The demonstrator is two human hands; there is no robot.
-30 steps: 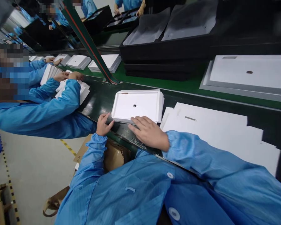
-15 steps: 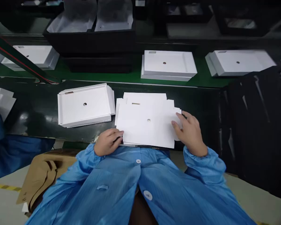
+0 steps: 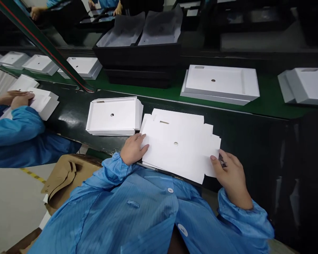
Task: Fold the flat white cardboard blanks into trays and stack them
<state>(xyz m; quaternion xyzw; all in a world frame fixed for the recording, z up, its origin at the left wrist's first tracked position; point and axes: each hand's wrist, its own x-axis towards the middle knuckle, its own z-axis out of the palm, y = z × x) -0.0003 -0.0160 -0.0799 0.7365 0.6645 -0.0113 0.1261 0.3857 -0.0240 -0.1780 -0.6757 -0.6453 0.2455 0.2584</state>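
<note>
A flat white cardboard box blank (image 3: 175, 155), with stepped edges, a slot and a small round hole, lies in front of me at the table edge. At least one more sheet shows beneath it. On its left edge rests my left hand (image 3: 134, 149), fingers and thumb apart and touching the card. At the right flap, my right hand (image 3: 230, 173) has its thumb on top and its fingers round the edge, partly hidden. Just left of the blank is a stack of folded white trays (image 3: 110, 116), each top face holed.
Folded white trays (image 3: 222, 83) stand on the green strip (image 3: 172, 93) behind the dark table. Black bins (image 3: 137, 56) hold translucent liners. At left, a co-worker's hands (image 3: 21, 98) handle white card. A brown carton (image 3: 66, 173) sits on the floor. A green post (image 3: 47, 46) slants across.
My view has swung left, bringing the co-worker's hands into sight. My right hand has gone from lying over the flap to holding its edge; my left hand stays at the left edge.
</note>
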